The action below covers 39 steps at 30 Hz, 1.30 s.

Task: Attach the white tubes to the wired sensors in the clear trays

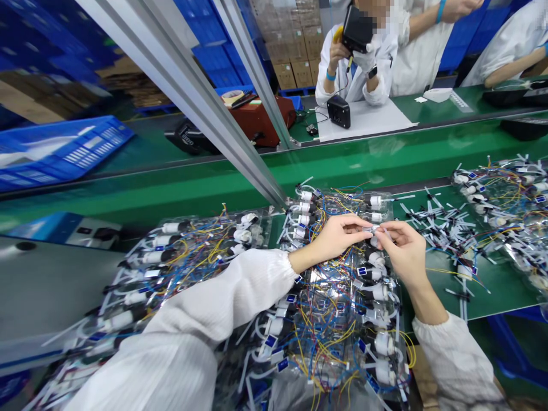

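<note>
My left hand [340, 235] reaches in over the far part of the middle clear plastic tray [327, 279], thumb and fingers pinched together. My right hand [405, 251] meets it fingertip to fingertip, also pinched. A thin whitish tube piece [387, 233] shows at the right fingertips. The left fingers cover most of what they grip. Just below the hands sits a small white motor-like pump [377, 260], one of several lining both sides of the tray. Blue, yellow and red wires [331, 325] lie tangled between the rows.
Short white tubes with black clips [449, 225] lie heaped on the green bench [499, 291]. More filled trays stand left [188, 245] and right [509, 194]. A metal post [252, 154] slants up behind. Across the bench, a person in white [325, 65] holds a black device [357, 29].
</note>
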Available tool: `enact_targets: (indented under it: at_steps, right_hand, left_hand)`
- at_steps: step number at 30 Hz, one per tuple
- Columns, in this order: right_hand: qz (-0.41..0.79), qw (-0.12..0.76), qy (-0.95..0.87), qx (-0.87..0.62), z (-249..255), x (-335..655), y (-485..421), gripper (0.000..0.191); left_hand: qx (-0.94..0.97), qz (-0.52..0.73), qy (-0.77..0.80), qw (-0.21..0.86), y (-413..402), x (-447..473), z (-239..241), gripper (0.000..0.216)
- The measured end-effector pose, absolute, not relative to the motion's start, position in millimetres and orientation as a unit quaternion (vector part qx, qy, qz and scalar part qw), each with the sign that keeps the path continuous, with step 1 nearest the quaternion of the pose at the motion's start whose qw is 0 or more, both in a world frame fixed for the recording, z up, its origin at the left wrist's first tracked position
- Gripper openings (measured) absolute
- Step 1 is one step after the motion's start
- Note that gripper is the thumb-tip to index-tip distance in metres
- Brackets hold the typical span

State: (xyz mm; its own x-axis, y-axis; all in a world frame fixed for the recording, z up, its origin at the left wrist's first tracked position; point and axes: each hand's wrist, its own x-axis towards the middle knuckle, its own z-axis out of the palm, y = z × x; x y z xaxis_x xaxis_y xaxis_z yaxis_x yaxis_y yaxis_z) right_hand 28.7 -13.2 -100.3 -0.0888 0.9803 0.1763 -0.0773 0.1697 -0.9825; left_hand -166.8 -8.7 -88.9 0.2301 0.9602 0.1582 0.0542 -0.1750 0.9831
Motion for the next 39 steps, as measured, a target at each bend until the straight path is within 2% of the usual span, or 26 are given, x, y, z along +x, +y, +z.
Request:
enact_targets:
  at_steps: [10,15,22,26,32,39]
  right_hand:
    - [0.470,0.541,-0.561,-0.413,-103.7,29.0,-16.6,0.018]
    - [0.453,0.535,-0.580,-0.415,-105.7,30.9,-16.6,0.015]
    - [0.414,0.495,-0.646,-0.409,-110.7,35.6,-14.3,0.009]
    - [0.458,0.527,-0.593,-0.401,-107.9,33.6,-13.8,0.011]
    - [0.483,0.546,-0.551,-0.407,-105.2,30.5,-13.7,0.026]
    - [0.468,0.560,-0.547,-0.411,-107.8,29.9,-14.4,0.022]
  left_hand:
    - [0.741,0.455,0.390,0.304,-11.5,-167.9,-80.8,0.017]
    - [0.773,0.457,0.366,0.246,-12.6,-168.4,-81.8,0.016]
    - [0.810,0.412,0.347,0.233,-13.7,-172.6,-83.0,0.018]
    - [0.789,0.446,0.347,0.241,-11.5,-170.0,-80.3,0.017]
    - [0.766,0.471,0.368,0.235,-11.3,-168.4,-82.2,0.015]
    - [0.775,0.467,0.361,0.226,-11.0,-167.5,-82.9,0.013]
